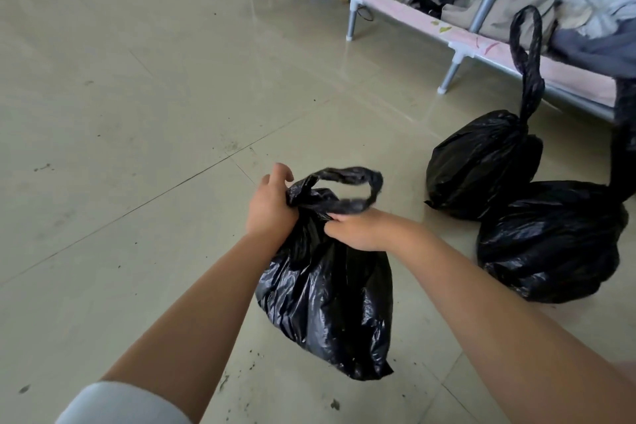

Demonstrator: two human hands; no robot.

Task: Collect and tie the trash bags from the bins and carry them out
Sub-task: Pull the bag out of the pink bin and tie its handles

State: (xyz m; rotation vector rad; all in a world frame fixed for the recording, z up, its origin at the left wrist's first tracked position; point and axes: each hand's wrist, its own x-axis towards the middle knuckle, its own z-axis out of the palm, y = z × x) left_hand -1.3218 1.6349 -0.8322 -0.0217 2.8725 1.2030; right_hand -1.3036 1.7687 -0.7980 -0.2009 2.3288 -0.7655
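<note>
Two hands at the neck of a black trash bag

The left hand (270, 205) and right hand (358, 229) grip the gathered neck of the near bag (327, 303) on the tiled floor (137, 113); its blurred top loop (358, 188) seems twisted. Two tied bags (481, 162) (550, 241) touch beside a metal rack (354, 15).

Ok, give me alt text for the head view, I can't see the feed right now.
Both hands, left hand and right hand, grip the gathered neck of a black bag on the tiled floor, its handle loop sticking up. Two more tied bags sit to the right beside a metal rack holding clothes.
</note>
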